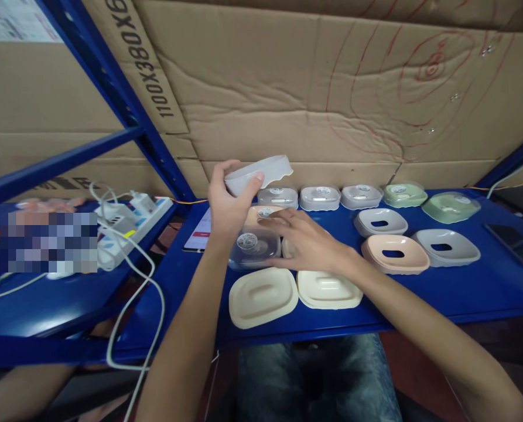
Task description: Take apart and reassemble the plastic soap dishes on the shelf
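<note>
My left hand (230, 202) is closed around a light grey plastic shell (261, 173) with a wavy edge, lifted above the table and tilted. My right hand (307, 240) has its fingers apart over a clear lid (255, 246) with a round sticker; whether they touch it I cannot tell. Behind the lid, a peach-coloured box (261, 214) is partly covered by my right fingers. Nearer to me lie two cream oval lids (263, 298), side by side. To the right sit a peach shell (395, 255) and two grey shells (448, 247), each with an oval slot.
Along the cardboard wall (261, 70) stand several grey lidded boxes (319, 198) and two green ones (451, 206). A phone (516, 243) lies at the right, another phone (198, 231) at the left. Left of the blue post are a power strip (120, 234) and a hanging white cable (160, 293).
</note>
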Demonstrator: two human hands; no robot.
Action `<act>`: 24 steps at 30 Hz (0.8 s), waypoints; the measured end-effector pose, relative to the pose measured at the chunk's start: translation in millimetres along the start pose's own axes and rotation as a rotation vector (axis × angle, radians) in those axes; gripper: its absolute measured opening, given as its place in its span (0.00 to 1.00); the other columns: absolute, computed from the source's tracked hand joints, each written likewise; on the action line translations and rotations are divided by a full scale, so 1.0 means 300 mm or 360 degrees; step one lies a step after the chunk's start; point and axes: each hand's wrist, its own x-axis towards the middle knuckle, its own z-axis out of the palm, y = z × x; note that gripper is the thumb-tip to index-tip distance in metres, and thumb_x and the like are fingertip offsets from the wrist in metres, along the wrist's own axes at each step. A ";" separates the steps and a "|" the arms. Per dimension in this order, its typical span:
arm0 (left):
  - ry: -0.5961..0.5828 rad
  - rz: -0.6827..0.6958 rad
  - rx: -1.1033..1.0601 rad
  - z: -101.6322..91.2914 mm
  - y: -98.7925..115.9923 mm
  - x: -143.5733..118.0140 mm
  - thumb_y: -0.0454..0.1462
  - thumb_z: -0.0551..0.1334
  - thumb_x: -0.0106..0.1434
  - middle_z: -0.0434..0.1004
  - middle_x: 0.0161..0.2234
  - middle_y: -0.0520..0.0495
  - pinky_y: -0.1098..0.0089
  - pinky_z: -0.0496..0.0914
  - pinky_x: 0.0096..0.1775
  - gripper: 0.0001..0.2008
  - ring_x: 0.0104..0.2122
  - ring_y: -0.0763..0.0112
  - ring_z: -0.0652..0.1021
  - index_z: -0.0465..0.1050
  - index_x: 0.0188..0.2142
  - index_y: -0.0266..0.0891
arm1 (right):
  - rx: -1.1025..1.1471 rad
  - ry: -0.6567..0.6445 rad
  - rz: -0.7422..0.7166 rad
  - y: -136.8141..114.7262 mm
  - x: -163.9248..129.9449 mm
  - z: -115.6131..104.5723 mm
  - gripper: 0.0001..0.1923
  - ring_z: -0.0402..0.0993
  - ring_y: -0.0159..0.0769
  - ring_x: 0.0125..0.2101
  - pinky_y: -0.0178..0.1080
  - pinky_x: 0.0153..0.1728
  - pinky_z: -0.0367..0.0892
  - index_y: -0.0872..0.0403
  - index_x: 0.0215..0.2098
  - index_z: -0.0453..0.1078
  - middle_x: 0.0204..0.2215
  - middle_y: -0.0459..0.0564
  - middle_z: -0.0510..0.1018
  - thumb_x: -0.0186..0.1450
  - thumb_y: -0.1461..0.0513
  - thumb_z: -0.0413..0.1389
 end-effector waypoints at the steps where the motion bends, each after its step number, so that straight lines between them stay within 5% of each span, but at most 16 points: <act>1: -0.0009 -0.0010 -0.0002 0.003 0.005 -0.003 0.57 0.74 0.62 0.81 0.55 0.41 0.54 0.76 0.61 0.30 0.56 0.53 0.81 0.74 0.54 0.42 | 0.0065 0.0109 0.0035 0.014 -0.018 -0.029 0.31 0.73 0.58 0.63 0.60 0.63 0.70 0.49 0.67 0.73 0.61 0.60 0.79 0.71 0.45 0.67; 4: -0.0096 -0.0049 -0.0046 0.016 0.042 -0.024 0.56 0.75 0.61 0.81 0.54 0.41 0.53 0.76 0.59 0.30 0.55 0.52 0.81 0.74 0.54 0.43 | 0.0191 0.0544 0.0233 0.074 -0.076 -0.118 0.21 0.79 0.53 0.54 0.56 0.59 0.73 0.48 0.58 0.78 0.52 0.56 0.83 0.72 0.48 0.66; 7: -0.0366 -0.0130 -0.0175 0.030 0.101 -0.062 0.55 0.75 0.60 0.81 0.54 0.43 0.54 0.78 0.55 0.31 0.53 0.53 0.82 0.74 0.57 0.45 | 0.0408 0.0905 0.0462 0.143 -0.123 -0.174 0.29 0.79 0.50 0.53 0.53 0.59 0.74 0.45 0.63 0.75 0.58 0.54 0.80 0.67 0.46 0.70; 10: -0.0748 -0.0219 -0.0247 0.042 0.156 -0.108 0.54 0.76 0.59 0.82 0.52 0.44 0.55 0.80 0.50 0.34 0.48 0.54 0.83 0.73 0.61 0.48 | 0.0841 0.0824 0.0520 0.176 -0.148 -0.189 0.41 0.76 0.51 0.62 0.52 0.61 0.75 0.41 0.70 0.69 0.67 0.53 0.75 0.64 0.41 0.71; 13: -0.0946 -0.0164 -0.0253 0.054 0.179 -0.140 0.54 0.79 0.57 0.81 0.56 0.44 0.53 0.79 0.53 0.38 0.52 0.51 0.83 0.72 0.63 0.51 | 0.1118 0.0651 0.0497 0.165 -0.160 -0.191 0.37 0.77 0.52 0.61 0.51 0.60 0.76 0.42 0.63 0.75 0.62 0.51 0.80 0.62 0.37 0.71; 18: -0.1046 -0.0149 -0.0407 0.072 0.173 -0.157 0.52 0.81 0.55 0.78 0.59 0.42 0.54 0.77 0.57 0.48 0.55 0.51 0.81 0.64 0.70 0.49 | 0.1178 0.0770 0.0507 0.148 -0.177 -0.188 0.32 0.80 0.50 0.49 0.48 0.50 0.77 0.44 0.51 0.81 0.50 0.50 0.84 0.57 0.38 0.74; 24: -0.1063 -0.0236 -0.0465 0.097 0.155 -0.177 0.49 0.81 0.57 0.74 0.66 0.39 0.52 0.75 0.63 0.51 0.63 0.50 0.78 0.59 0.72 0.49 | 0.1305 0.1062 0.0755 0.180 -0.169 -0.140 0.31 0.78 0.44 0.39 0.43 0.40 0.76 0.45 0.41 0.76 0.39 0.47 0.81 0.59 0.32 0.68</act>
